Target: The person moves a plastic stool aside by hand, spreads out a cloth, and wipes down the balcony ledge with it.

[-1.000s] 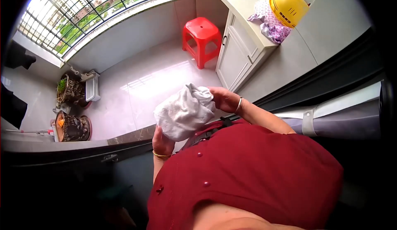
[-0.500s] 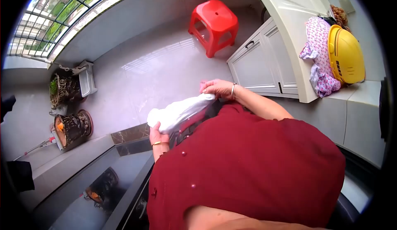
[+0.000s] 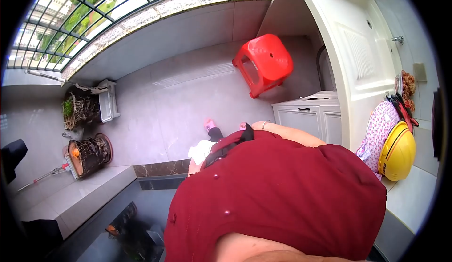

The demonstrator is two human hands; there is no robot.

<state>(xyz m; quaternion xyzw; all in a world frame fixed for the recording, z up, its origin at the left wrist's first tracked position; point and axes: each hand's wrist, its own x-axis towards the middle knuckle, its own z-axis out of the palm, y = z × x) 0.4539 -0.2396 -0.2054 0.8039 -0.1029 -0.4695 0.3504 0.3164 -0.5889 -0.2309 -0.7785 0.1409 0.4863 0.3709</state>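
Observation:
A bunched white cloth (image 3: 200,151) hangs at the left front of my body, lower than the red top I wear. My left hand (image 3: 194,167) is at its near end, gripping it; the fingers are mostly covered by the cloth and my sleeve. Past the front of my top, my right hand (image 3: 258,125) shows only in part beside a black strap-like piece (image 3: 246,133), with a bracelet at the wrist. Its fingers are hidden, so what it holds cannot be seen. Pink slippers (image 3: 209,124) are on my feet on the tiled floor.
A red plastic stool (image 3: 267,62) stands ahead, near a white cabinet (image 3: 301,116) and a white sink counter (image 3: 360,50). On the counter lie a yellow helmet (image 3: 398,151) and a pink patterned cloth (image 3: 379,125). Planters (image 3: 89,153) and a mop (image 3: 44,177) are left.
The white cloth, stretched between both hands before, is now bunched by my left hand. My right hand has drawn in behind my top. The view has shifted, and my slippers have come into sight.

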